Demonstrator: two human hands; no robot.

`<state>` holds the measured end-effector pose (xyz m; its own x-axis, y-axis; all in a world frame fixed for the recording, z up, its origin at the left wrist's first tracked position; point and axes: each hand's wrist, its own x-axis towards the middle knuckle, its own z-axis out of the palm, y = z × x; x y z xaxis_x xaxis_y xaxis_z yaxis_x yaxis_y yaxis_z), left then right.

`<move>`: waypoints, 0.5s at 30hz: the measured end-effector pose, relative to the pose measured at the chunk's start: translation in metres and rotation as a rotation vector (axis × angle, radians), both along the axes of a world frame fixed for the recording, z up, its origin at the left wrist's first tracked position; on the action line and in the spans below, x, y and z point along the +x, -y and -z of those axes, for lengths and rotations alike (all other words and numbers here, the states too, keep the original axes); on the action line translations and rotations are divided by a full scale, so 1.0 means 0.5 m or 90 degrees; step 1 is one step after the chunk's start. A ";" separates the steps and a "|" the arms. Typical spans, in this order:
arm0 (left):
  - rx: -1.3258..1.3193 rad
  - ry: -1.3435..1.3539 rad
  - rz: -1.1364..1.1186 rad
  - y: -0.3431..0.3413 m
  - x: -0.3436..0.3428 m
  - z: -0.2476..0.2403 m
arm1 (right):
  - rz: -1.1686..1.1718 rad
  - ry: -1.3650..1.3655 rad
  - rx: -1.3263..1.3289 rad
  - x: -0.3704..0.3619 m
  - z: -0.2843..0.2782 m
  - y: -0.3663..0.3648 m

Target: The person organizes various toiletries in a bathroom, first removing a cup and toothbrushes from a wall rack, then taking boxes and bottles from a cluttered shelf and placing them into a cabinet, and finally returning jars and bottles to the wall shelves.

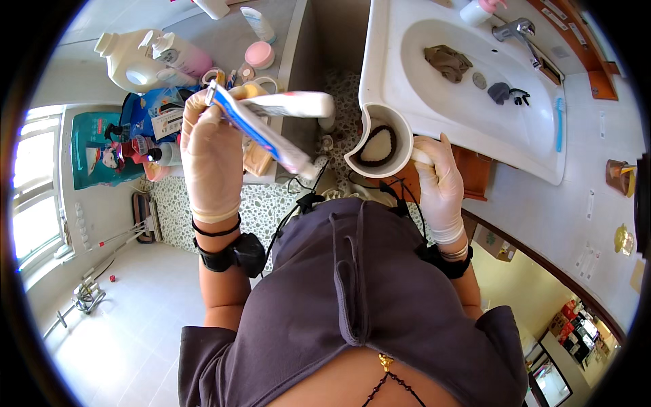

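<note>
My left hand [211,152], in a pale thin glove, is closed at the fingertips round the ends of two tubes. One is a blue-and-white toothpaste tube [261,129] slanting down to the right. The other, a white tube [295,104], points right and crosses behind it. My right hand [439,183], gloved too, grips the handle of a white cup [401,146] with a curved notch in its rim. Inside the cup shows a dark ring [389,139] round a pale bottom; I cannot tell what the ring is. The cup is beside the front edge of the washbasin [390,74].
In the basin lie a brown cloth [447,62] and a small dark item [499,93], below the tap [515,28]. A blue toothbrush [559,124] rests at the right rim. On the left counter stand a large beige bottle [129,62], a pink jar [260,55] and several toiletries.
</note>
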<state>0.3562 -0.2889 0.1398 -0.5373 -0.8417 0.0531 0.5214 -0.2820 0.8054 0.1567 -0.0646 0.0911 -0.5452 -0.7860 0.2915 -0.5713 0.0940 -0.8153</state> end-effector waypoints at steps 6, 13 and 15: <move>0.312 -0.061 0.138 0.014 -0.001 0.122 | -0.003 0.016 -0.085 0.006 -0.001 0.021; 0.555 -0.190 0.303 -0.030 -0.045 0.216 | -0.003 0.031 -0.123 0.017 -0.008 0.040; 0.609 -0.207 0.361 -0.027 -0.053 0.216 | 0.006 0.080 -0.116 0.017 -0.005 0.047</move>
